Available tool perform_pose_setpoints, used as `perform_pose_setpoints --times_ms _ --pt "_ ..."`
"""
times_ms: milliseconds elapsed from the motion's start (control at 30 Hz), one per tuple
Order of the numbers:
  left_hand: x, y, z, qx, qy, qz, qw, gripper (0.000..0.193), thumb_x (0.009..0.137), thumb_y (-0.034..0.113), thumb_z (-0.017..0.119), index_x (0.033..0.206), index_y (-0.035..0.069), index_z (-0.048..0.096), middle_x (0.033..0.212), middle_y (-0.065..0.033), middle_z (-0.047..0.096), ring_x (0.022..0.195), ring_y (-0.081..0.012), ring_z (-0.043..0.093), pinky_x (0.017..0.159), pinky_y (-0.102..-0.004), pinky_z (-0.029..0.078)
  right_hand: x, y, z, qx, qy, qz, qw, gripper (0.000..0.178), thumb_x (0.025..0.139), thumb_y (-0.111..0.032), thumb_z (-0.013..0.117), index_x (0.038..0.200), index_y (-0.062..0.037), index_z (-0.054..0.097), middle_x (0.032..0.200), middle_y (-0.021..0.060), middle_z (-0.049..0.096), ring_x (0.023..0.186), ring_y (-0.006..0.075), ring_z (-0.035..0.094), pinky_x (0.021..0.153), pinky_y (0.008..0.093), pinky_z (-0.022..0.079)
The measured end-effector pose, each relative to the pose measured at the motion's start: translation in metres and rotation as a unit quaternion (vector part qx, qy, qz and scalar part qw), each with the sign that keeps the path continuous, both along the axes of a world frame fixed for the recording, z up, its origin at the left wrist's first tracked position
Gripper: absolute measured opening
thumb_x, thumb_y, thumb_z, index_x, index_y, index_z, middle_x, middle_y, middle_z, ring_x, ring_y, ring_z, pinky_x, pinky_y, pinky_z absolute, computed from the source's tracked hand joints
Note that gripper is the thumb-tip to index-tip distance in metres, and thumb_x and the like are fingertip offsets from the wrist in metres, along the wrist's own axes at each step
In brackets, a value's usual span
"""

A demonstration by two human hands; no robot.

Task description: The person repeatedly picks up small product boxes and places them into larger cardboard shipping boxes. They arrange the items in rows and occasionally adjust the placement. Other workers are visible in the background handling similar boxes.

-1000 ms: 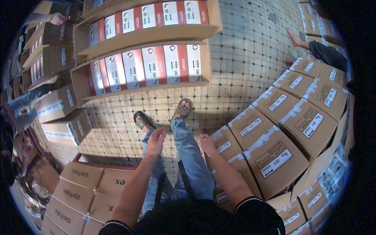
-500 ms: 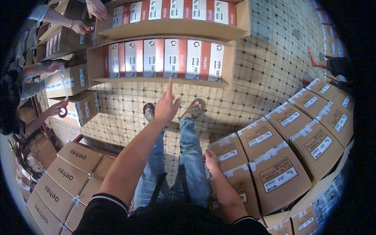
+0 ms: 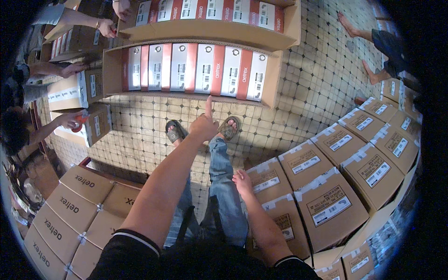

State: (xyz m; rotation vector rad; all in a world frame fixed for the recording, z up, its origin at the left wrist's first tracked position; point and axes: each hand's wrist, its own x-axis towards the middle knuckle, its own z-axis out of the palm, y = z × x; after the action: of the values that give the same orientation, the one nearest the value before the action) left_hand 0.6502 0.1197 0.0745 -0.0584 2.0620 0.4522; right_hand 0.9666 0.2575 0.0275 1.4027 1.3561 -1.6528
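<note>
My left hand reaches forward with its index finger stretched out and the other fingers bent. It holds nothing. The fingertip is at the near edge of a long open carton, in which several white-and-red shoeboxes stand in a row; whether it touches the carton I cannot tell. My right hand hangs by my right leg, fingers loosely bent and nothing visible in them. Closest to it is a taped brown carton with a white label.
Another open carton of shoeboxes lies beyond. Stacked cartons stand at lower left and right. On the left, a co-worker's hand holds a red tape dispenser by two cartons. Another person's bare feet show at upper right.
My left hand has shifted slightly right along the carton's edge. My right hand has moved a little left and forward. The co-worker's stretched tape strip no longer shows. The barefoot person's legs have moved.
</note>
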Motion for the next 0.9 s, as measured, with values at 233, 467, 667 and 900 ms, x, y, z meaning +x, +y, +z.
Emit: perform_pose_setpoints --times_ms 233,467,667,900 --pt "0.003 -0.005 0.0 0.01 -0.039 -0.02 0.999 0.107 0.088 0.031 0.061 0.147 0.02 -0.027 0.111 -0.0302 0.063 0.101 -0.0414 0.064 0.089 -0.0475 0.05 0.006 0.011 -0.003 0.049 -0.004 0.134 0.99 0.033 0.096 -0.023 0.058 0.118 0.0013 0.053 0.086 0.0077 0.064 0.078 0.017 0.064 0.07 0.0325 0.053" --pt "-0.004 -0.001 0.008 -0.038 -0.065 -0.04 0.996 0.108 0.086 0.034 0.06 0.147 0.025 -0.028 0.121 -0.0246 0.061 0.106 -0.0347 0.064 0.09 -0.0468 0.05 0.006 0.032 -0.007 0.107 0.029 0.252 0.962 0.038 0.092 -0.033 0.059 0.117 -0.004 0.058 0.093 0.0143 0.07 0.088 0.0263 0.067 0.077 0.0374 0.051" --pt "0.047 -0.034 0.021 -0.012 0.014 -0.025 1.0 0.081 0.09 0.039 0.056 0.153 0.014 0.011 0.11 -0.0236 0.064 0.1 -0.0388 0.064 0.087 -0.0476 0.05 0.009 0.033 0.011 0.186 0.045 0.308 0.932 0.03 0.092 -0.021 0.06 0.112 0.0014 0.059 0.086 0.0087 0.063 0.075 0.0164 0.062 0.07 0.0313 0.05" --pt "0.178 -0.154 0.071 0.023 -0.038 0.067 0.997 0.062 0.089 0.033 0.06 0.14 0.004 0.04 0.098 -0.0185 0.069 0.091 -0.032 0.067 0.084 -0.0433 0.052 0.006 0.037 0.031 0.247 0.036 0.349 0.903 0.039 0.092 -0.037 0.055 0.111 -0.0041 0.062 0.103 0.0176 0.067 0.097 0.0333 0.064 0.082 0.0418 0.049"
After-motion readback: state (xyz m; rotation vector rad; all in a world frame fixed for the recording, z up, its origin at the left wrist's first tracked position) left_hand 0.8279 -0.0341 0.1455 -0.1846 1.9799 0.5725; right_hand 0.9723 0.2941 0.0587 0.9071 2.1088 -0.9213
